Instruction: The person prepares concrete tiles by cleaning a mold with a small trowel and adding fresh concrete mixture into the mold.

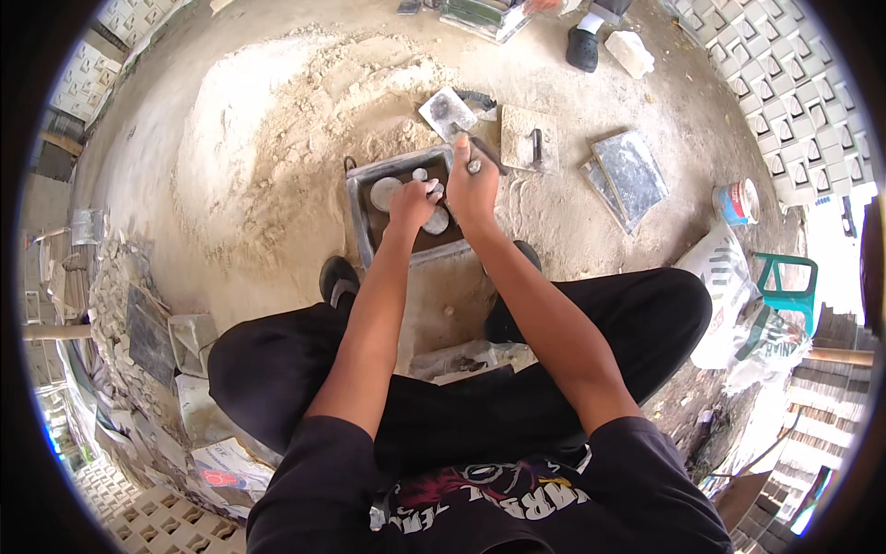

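Note:
In front of me is a shallow rectangular mould box (399, 166) with a pale rim and dark inside. Grey round discs (436, 221) and a short upright peg (420, 174) are in it. Over the box, my left hand (413, 205) is closed, its fingertips at small pale knobs; what they grip is partly hidden. My right hand (472, 198), at the box's right side, is wrapped round a handled tool (474, 167), thumb stretched forward. Only the round handle end shows clearly. Just beyond lies a flat grey-white plate (448, 113).
Loose pale sand (277, 129) spreads left and beyond the box. To the right lie a square board with a handle (529, 138) and dark flat plates (629, 177). Farther right stand a bucket (736, 202) and green stool (786, 282). Another person's shoe (582, 50) is at the far side.

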`<move>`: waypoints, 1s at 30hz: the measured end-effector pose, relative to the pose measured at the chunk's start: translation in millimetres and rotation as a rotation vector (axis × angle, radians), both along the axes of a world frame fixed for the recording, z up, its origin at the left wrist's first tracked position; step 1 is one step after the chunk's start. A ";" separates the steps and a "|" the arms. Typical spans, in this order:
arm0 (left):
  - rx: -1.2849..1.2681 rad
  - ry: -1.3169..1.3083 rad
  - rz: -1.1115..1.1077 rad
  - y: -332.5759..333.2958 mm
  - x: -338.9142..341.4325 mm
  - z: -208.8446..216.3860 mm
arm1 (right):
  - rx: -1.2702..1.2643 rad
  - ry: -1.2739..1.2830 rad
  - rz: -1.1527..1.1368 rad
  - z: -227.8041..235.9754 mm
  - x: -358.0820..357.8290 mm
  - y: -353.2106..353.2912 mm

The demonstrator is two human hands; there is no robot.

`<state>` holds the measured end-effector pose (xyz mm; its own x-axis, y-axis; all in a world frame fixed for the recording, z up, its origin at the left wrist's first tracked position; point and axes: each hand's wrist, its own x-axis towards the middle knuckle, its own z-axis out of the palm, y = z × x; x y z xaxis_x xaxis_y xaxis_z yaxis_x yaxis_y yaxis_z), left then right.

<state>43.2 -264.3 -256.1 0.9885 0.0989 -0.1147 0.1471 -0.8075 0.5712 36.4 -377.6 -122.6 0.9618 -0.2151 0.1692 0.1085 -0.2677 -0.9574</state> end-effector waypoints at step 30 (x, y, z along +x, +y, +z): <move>0.087 -0.347 0.243 51.2 -46.3 0.8 | 0.142 0.128 -0.107 -11.5 -26.9 -11.4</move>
<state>-3.1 -213.1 -255.3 0.9136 0.3283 0.2399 0.1499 -0.8204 0.5519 9.5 -389.0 -134.1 0.9439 -0.3300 0.0078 -0.0382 -0.1327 -0.9904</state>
